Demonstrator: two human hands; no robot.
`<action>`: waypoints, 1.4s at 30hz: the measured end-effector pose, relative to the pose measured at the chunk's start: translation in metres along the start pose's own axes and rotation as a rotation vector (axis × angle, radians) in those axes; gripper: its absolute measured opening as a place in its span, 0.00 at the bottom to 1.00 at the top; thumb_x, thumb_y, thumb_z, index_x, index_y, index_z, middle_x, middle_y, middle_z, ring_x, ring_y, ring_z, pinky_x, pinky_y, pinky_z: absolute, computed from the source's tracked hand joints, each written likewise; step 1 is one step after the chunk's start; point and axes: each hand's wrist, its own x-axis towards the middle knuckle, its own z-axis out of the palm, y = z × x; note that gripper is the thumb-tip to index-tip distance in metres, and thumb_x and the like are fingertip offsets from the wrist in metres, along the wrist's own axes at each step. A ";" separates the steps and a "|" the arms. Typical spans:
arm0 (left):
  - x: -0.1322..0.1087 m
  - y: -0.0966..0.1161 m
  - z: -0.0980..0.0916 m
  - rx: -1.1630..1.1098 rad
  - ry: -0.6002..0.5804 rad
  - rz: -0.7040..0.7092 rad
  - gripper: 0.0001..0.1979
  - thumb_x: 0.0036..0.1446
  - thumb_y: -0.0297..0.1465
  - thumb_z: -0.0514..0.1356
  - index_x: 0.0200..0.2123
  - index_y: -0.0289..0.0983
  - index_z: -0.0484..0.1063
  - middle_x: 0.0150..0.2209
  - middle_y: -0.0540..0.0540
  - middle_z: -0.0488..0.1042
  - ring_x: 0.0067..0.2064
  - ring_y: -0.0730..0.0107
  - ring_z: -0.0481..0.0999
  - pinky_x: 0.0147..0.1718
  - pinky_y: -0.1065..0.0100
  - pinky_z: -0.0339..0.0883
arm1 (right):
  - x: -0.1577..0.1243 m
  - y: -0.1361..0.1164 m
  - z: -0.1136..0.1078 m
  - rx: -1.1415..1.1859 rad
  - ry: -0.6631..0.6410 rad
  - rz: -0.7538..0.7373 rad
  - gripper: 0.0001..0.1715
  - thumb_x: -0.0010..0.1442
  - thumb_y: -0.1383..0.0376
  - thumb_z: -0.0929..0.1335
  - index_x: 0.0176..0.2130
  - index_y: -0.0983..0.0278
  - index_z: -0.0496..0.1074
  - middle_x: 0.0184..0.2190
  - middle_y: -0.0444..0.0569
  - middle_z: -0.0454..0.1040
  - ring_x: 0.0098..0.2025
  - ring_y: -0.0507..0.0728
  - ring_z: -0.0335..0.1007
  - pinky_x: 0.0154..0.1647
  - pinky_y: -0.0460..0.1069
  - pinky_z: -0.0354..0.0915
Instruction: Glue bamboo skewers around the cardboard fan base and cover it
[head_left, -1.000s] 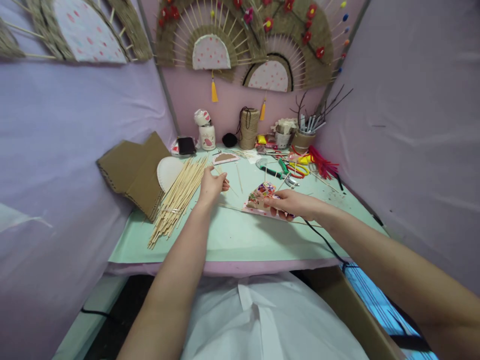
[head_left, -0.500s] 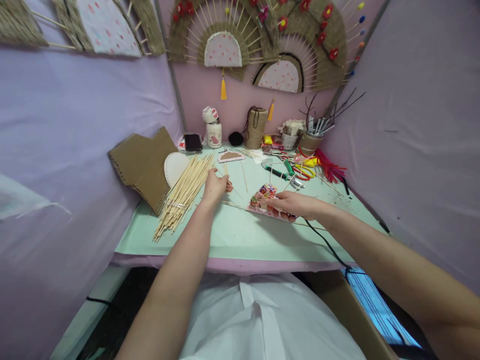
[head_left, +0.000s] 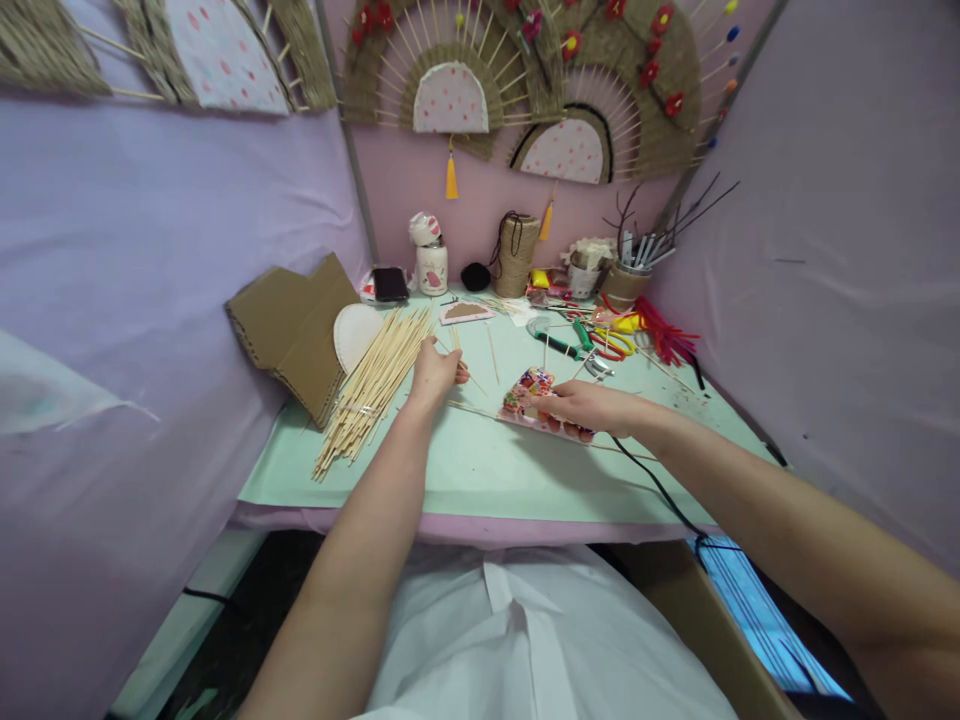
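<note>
My left hand is closed in a pinch on a thin wooden stick just above the table. Close to its left lies a thick bundle of wooden sticks. My right hand wraps round a colourful patterned thing, whose kind I cannot make out. A pale pink edge shows along its underside, and thin sticks stick out around it. From beneath this hand a black cord runs off the table's front. My fingers hide much of the held piece.
Folded cardboard and a white rounded piece lie left. Green-handled pliers, yellow scissors and red pipe cleaners lie right. Along the back stand a twine spool, a white bottle and a pot.
The whole view has shifted slightly to the right. Both hands keep their grips and stay almost in place over the table.
</note>
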 end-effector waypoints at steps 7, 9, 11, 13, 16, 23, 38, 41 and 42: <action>0.003 -0.003 0.000 -0.003 -0.005 0.014 0.34 0.60 0.22 0.57 0.67 0.26 0.47 0.19 0.54 0.71 0.19 0.74 0.72 0.23 0.74 0.68 | -0.002 -0.002 0.001 -0.042 0.004 0.007 0.36 0.56 0.34 0.63 0.21 0.61 0.63 0.18 0.45 0.64 0.21 0.52 0.62 0.20 0.47 0.58; 0.004 -0.004 0.000 -0.005 -0.009 0.014 0.34 0.60 0.22 0.57 0.67 0.26 0.47 0.19 0.54 0.71 0.19 0.74 0.72 0.23 0.74 0.68 | -0.001 -0.002 0.001 -0.058 0.009 0.005 0.36 0.56 0.34 0.62 0.20 0.61 0.62 0.17 0.45 0.64 0.20 0.52 0.62 0.21 0.47 0.57; 0.004 -0.004 0.000 -0.007 -0.011 0.012 0.34 0.61 0.22 0.56 0.67 0.26 0.47 0.19 0.54 0.71 0.19 0.75 0.72 0.23 0.74 0.68 | 0.000 -0.001 0.001 -0.073 0.013 0.003 0.37 0.56 0.34 0.62 0.19 0.61 0.62 0.17 0.46 0.64 0.20 0.52 0.62 0.21 0.47 0.57; 0.004 -0.004 0.001 -0.007 -0.012 0.008 0.34 0.60 0.22 0.56 0.67 0.26 0.47 0.19 0.54 0.71 0.19 0.75 0.72 0.23 0.74 0.68 | 0.000 0.000 0.001 -0.085 0.018 0.003 0.38 0.56 0.33 0.62 0.18 0.61 0.61 0.16 0.46 0.64 0.20 0.53 0.62 0.21 0.47 0.56; 0.004 -0.004 0.001 -0.005 -0.012 0.004 0.35 0.60 0.21 0.56 0.67 0.25 0.46 0.19 0.54 0.71 0.18 0.74 0.72 0.24 0.73 0.69 | -0.001 0.000 0.001 -0.098 0.018 -0.001 0.38 0.56 0.33 0.61 0.18 0.61 0.60 0.16 0.46 0.64 0.20 0.53 0.62 0.21 0.48 0.56; 0.004 -0.004 0.001 0.005 -0.002 0.000 0.37 0.60 0.23 0.59 0.68 0.27 0.46 0.18 0.54 0.71 0.19 0.74 0.72 0.25 0.73 0.70 | -0.008 -0.005 0.000 -0.095 -0.001 0.002 0.37 0.57 0.34 0.61 0.17 0.60 0.59 0.15 0.45 0.62 0.19 0.52 0.60 0.21 0.48 0.56; 0.001 -0.001 0.001 0.018 0.002 -0.005 0.35 0.60 0.22 0.58 0.67 0.26 0.47 0.18 0.54 0.70 0.19 0.74 0.73 0.25 0.73 0.70 | -0.012 -0.004 -0.002 -0.113 0.006 0.019 0.38 0.56 0.33 0.61 0.18 0.61 0.59 0.16 0.44 0.62 0.20 0.52 0.61 0.22 0.48 0.56; 0.000 0.000 0.001 0.021 0.003 -0.004 0.34 0.60 0.22 0.57 0.67 0.26 0.48 0.18 0.55 0.70 0.19 0.74 0.72 0.25 0.73 0.70 | -0.011 -0.002 -0.002 -0.117 0.011 0.016 0.38 0.55 0.32 0.61 0.18 0.61 0.60 0.16 0.45 0.62 0.20 0.52 0.61 0.21 0.47 0.56; 0.000 0.000 0.001 0.022 0.004 -0.004 0.34 0.60 0.22 0.57 0.67 0.26 0.48 0.18 0.55 0.70 0.19 0.74 0.72 0.25 0.73 0.70 | -0.010 -0.001 -0.002 -0.118 0.012 0.014 0.39 0.55 0.32 0.61 0.18 0.61 0.60 0.16 0.45 0.62 0.20 0.52 0.61 0.21 0.48 0.56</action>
